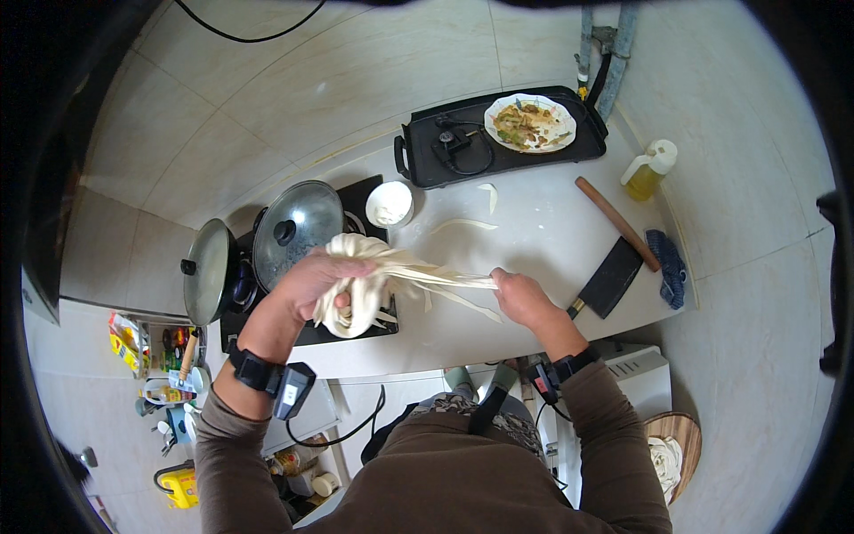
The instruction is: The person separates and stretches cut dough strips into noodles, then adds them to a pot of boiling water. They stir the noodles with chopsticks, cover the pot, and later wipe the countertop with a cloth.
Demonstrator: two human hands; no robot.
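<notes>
A looped bundle of fresh dough noodles (357, 287) hangs from my left hand (323, 277), whose fingers are closed around it near the front of the stove. My right hand (522, 297) grips the far ends of some strands, drawn out sideways between the hands above the white counter. A few strand ends dangle loose below. Behind the bundle stands a wok with a domed glass lid (298, 223). Loose noodle strips (467, 223) lie on the counter, and a white bowl (389, 204) with white contents stands at the stove's back right corner.
A second lidded pan (210, 272) stands at left. The black electric griddle (427, 157) at the back holds a plate of food (530, 123). At right are a wooden rolling pin (617, 222), a cleaver (610, 277), a blue cloth (666, 270) and an oil bottle (649, 170).
</notes>
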